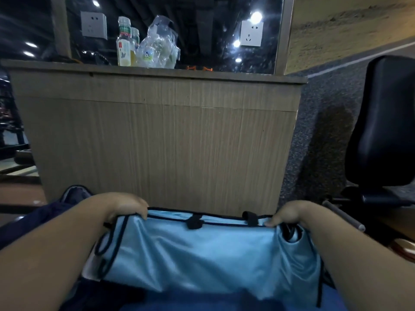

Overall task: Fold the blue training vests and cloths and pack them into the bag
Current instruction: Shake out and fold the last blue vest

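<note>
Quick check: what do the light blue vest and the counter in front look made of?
Light blue vest: thin glossy synthetic, probably polyester; it shines and creases softly. Counter: matte wood-grain panel, likely laminate, judging by the even straight grain; solid wood cannot be ruled out.

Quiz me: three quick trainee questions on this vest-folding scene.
1. True or false: the left hand and the right hand both grip the far edge of the light blue vest.
2. What stands on the wooden counter? A) bottles and a clear plastic bag B) a laptop C) plates
3. Which hand is nearer the black chair?
Key: 1 true; 2 A; 3 the right hand.
</note>
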Motion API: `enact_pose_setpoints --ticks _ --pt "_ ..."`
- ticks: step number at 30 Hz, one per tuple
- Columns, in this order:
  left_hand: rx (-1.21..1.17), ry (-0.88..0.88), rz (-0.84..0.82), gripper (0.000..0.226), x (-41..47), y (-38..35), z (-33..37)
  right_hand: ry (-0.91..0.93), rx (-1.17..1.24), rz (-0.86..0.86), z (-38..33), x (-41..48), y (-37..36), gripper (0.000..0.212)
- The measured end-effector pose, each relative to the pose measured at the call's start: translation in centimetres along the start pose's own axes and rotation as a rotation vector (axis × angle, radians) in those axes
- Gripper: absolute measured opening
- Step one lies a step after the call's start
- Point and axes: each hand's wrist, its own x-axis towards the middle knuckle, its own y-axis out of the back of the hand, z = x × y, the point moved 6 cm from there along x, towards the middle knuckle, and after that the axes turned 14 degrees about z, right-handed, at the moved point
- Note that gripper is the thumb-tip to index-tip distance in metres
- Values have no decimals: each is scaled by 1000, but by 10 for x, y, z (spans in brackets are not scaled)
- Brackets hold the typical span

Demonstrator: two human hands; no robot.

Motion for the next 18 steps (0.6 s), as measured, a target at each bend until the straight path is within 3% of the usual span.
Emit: enact_pose_setpoints --ticks 2,4,6,8,10,15,18 --pt "462 -18 121 36 13 2 -7 55 -28 99 10 23 -17 61" --pt "845 -27 288 44 27 -2 -14 107 -100 243 21 38 -29 60" --pt "991 -70 471 44 33 -16 -10 68 -62 376 43 49 -38 63" --pt "981 -221 580 37 37 -44 7 1 11 435 65 56 -46 71" --pt "880 -424 585 28 39 -87 30 -37 114 441 86 65 -52 70" --pt "496 -567 279 16 33 -209 57 -155 436 399 142 83 -56 79" --pt "357 -612 262 18 39 -253 56 -168 489 241 160 77 -68 50"
